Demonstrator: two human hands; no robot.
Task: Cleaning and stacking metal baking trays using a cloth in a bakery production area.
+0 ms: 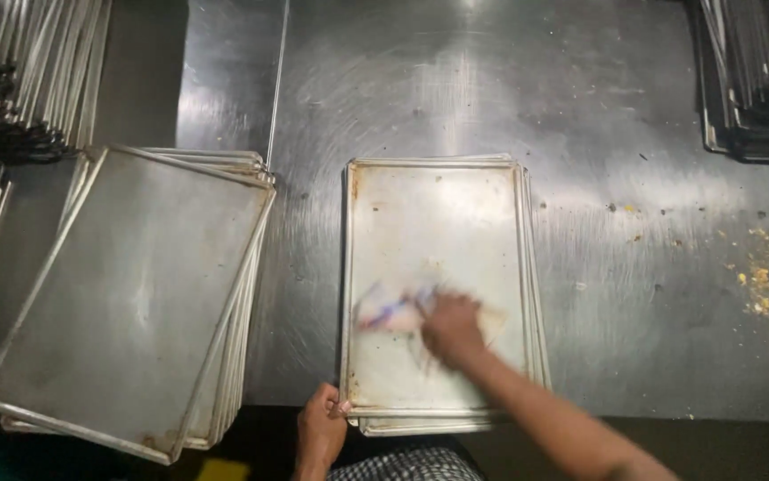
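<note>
fingers of my right hand (452, 328) are curled down and closed on a blurred cloth (390, 312), white with streaks of blue and pink, pressing it flat onto the top baking tray (438, 205). the blur hides the fingertips themselves, so i can't say how tight that grip is, only that the cloth sits under and to the left of the knuckles. the tray's long axis runs near to far, straight away from me, and the cloth sits in its near half, a little left of centre, with most of the bare metal lying beyond the hand toward the far rim. rust-brown staining shows along the left rim and at the near left corner.

left hand (320, 428) is at the near left corner of that same stack, fingers wrapped over the near edge, thumb up by the rim, holding it. so both hands are on this stack, the right one further in, its forearm coming in from the near right.

the tray tops a small stack on the steel table (598, 107). to the left, well apart, a second stack of trays (126, 294) lies skewed, its top tray turned at an angle. more trays are piled at the far left (37, 71) and far right (749, 80). yellow crumbs (763, 285) lie scattered on the table to the right.
</note>
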